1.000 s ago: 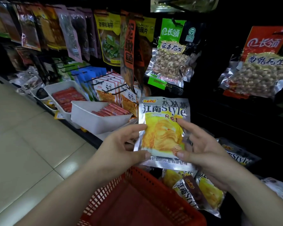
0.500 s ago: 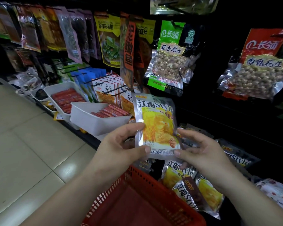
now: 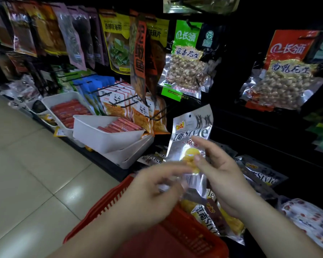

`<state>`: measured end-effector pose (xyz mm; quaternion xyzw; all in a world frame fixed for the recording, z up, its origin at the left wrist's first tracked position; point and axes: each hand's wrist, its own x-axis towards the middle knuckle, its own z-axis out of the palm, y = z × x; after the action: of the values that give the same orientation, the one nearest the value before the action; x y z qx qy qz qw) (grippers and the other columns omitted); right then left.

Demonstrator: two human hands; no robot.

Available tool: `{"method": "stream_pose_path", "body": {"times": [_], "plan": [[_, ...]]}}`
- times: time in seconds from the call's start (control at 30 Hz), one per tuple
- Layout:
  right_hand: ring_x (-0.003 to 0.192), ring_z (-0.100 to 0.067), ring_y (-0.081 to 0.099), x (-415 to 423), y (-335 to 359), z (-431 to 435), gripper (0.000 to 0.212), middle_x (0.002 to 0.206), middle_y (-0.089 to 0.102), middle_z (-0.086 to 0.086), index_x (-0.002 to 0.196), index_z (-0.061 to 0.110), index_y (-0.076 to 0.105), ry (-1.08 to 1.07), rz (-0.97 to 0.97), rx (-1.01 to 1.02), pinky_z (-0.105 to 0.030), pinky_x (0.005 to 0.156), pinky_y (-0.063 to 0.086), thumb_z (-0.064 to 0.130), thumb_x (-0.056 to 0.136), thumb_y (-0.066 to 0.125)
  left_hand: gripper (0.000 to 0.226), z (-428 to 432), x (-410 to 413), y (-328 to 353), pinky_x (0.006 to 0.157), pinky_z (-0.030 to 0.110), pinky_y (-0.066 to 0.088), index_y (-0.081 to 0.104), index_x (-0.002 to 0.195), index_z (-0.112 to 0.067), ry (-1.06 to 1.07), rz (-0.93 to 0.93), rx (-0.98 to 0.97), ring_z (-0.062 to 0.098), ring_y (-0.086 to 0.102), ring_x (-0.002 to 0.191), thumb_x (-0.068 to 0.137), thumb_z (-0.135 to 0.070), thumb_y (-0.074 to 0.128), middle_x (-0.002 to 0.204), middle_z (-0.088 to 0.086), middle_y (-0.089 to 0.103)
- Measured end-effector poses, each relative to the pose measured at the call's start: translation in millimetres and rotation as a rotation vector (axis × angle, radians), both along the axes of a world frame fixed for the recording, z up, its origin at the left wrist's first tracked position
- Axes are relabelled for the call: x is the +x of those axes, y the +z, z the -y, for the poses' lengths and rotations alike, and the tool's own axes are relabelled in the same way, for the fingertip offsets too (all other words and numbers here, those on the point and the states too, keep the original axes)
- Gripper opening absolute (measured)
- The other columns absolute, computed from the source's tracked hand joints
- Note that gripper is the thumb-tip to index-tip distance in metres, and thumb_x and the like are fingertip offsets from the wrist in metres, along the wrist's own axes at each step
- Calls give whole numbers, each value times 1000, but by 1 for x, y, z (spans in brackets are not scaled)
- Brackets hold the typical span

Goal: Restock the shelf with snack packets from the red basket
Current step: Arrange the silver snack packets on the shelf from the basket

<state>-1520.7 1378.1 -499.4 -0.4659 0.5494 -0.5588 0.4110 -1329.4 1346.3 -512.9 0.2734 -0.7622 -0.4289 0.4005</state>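
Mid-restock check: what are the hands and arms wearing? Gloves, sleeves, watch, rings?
Both the left hand and right hand are bare, no gloves. Both forearms are uncovered to the frame edge: no sleeves, watch or bracelet. No ring shows on the right hand; the left is too blurred to tell.

Light: dim; black shelf recess point(image 3: 250, 131) nearly lost in shadow.
Glare: soft patches on pale glossy floor tiles point(image 3: 71, 190).
Blur: left grip point(image 3: 153, 189) smeared by motion.
Distortion: edges bend, wide-angle.
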Motion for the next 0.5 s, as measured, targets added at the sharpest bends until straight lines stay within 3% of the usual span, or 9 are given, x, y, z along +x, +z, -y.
{"method": "stream_pose_path", "body": {"times": [0.07, 0.13, 0.2, 0.27, 0.37, 0.4, 0.5], "plan": [[112, -16, 69, -4, 1, -1, 52, 135, 67, 16, 129, 46, 67, 54, 33, -9, -49, 101, 57, 1, 106, 53, 18, 13, 3, -2, 83, 28, 58, 76, 105, -35, 209, -79, 33, 9, 71, 105, 92, -23, 72, 119, -16, 71], [109, -19, 72, -8, 1, -3, 59, 133, 70, 3, 133, 40, 65, 163, 130, -13, -35, 88, 61, -8, 106, 46, 22, 25, 10, -3, 77, 39, 59, 74, 104, -36, 333, -135, 203, 13, 72, 88, 84, -36, 83, 102, -7, 75], [98, -14, 72, -11, 2, -4, 61, 122, 74, 1, 132, 39, 66, 229, 129, 16, -25, 80, 59, -11, 104, 44, 32, 32, 16, 0, 70, 43, 58, 72, 107, -34, 294, -239, 392, 22, 71, 80, 79, -38, 88, 93, 6, 76], [88, -13, 70, -11, 2, -3, 60, 112, 75, 0, 127, 43, 69, 228, 36, 41, -25, 75, 59, -8, 103, 48, 32, 35, 22, 6, 66, 39, 60, 73, 110, -31, 245, -316, 456, 25, 71, 80, 82, -24, 87, 95, 13, 77], [106, -13, 71, -8, -1, -3, 36, 121, 72, 1, 124, 45, 71, 163, 16, 49, -30, 87, 57, 25, 94, 73, 37, 35, 24, 10, 53, 32, 58, 75, 110, -32, 243, -313, 444, 23, 70, 68, 84, -7, 82, 85, 18, 74], [114, -11, 69, -7, -3, -3, 40, 127, 71, 5, 124, 46, 71, 142, -8, 50, -31, 92, 56, 34, 86, 78, 39, 34, 23, 9, 51, 31, 58, 75, 110, -33, 246, -304, 447, 23, 69, 66, 85, -4, 81, 83, 19, 73], [118, -9, 67, -3, -6, -2, 43, 130, 69, 10, 120, 46, 73, 67, -26, 25, -31, 94, 58, 29, 82, 83, 39, 31, 21, 9, 60, 24, 58, 76, 114, -35, 238, -249, 407, 16, 72, 74, 89, -5, 78, 83, 5, 77]]}}
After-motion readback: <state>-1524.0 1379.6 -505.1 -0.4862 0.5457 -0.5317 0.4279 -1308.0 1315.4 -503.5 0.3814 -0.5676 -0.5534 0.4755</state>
